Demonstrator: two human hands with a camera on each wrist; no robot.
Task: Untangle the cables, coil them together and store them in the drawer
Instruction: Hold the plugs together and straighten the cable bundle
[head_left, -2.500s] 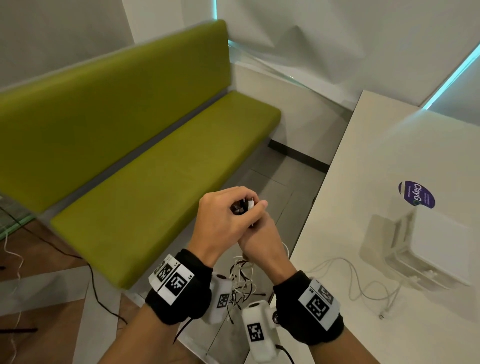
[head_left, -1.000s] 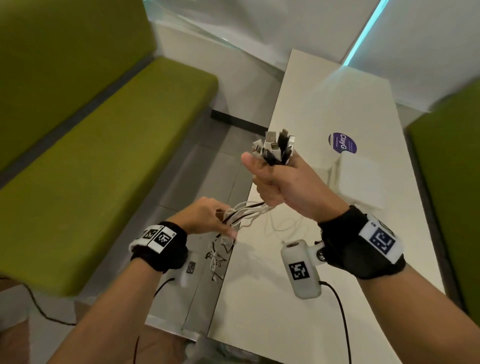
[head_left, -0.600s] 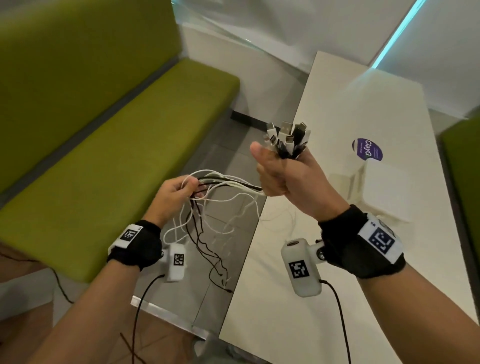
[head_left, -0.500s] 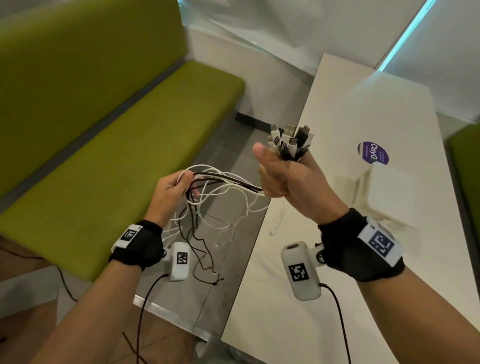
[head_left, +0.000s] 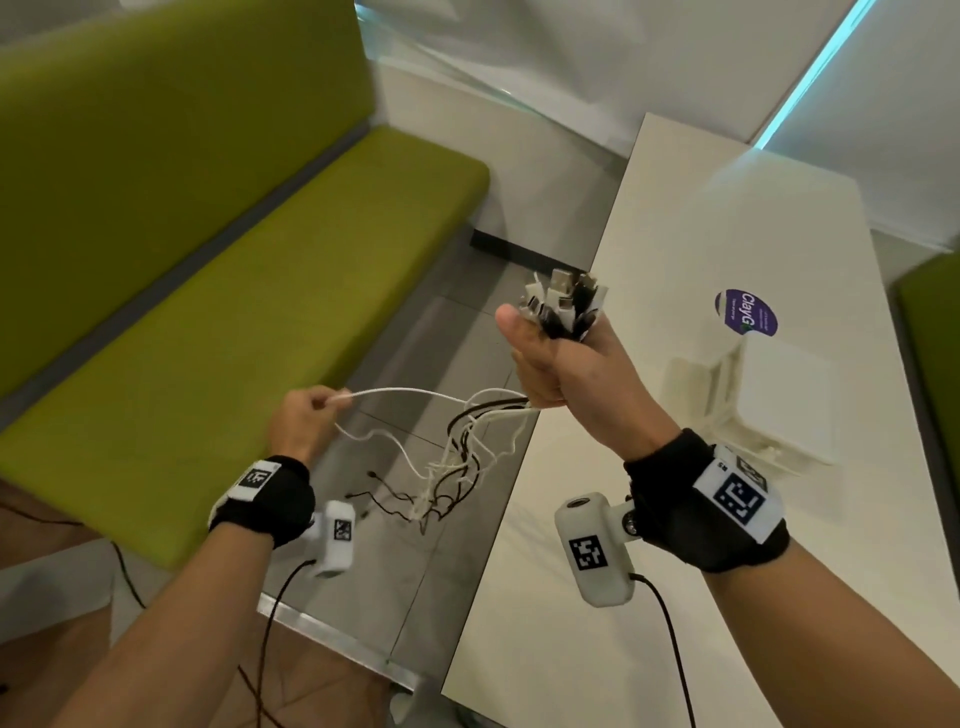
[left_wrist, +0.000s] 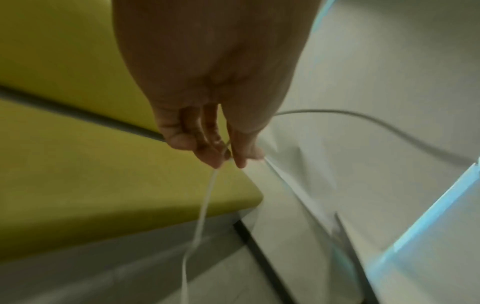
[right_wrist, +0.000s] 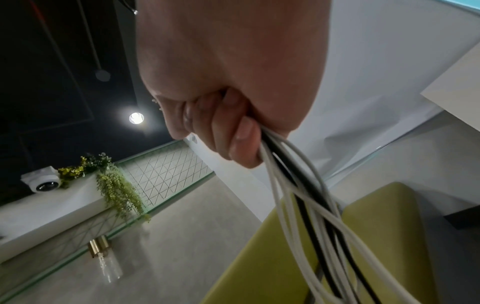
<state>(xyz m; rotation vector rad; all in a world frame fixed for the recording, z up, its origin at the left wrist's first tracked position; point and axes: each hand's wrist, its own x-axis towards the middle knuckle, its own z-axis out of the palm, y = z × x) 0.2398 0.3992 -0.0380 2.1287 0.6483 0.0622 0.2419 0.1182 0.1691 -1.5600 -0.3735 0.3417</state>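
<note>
My right hand (head_left: 550, 364) grips a bundle of white and black cables (head_left: 467, 441) in a fist, raised over the table's left edge. Their plugs (head_left: 563, 304) stick out above the thumb. The loose ends hang below the fist in a tangle over the floor. In the right wrist view the cables (right_wrist: 306, 197) run out under my curled right hand (right_wrist: 228, 131). My left hand (head_left: 301, 421) pinches one white cable (head_left: 405, 394) and holds it out to the left, level with the fist. The left wrist view shows my left hand (left_wrist: 228, 156) pinching this white cable (left_wrist: 202, 211).
A white table (head_left: 675, 415) lies on the right with a small white drawer unit (head_left: 769, 410) and a purple sticker (head_left: 746, 312) on it. A green bench (head_left: 234, 312) runs along the left. Grey floor tiles lie between bench and table.
My left hand has let go of the bunch of strands and moved left and down with a single white cable pulled out straight. The right fist holds its place.
</note>
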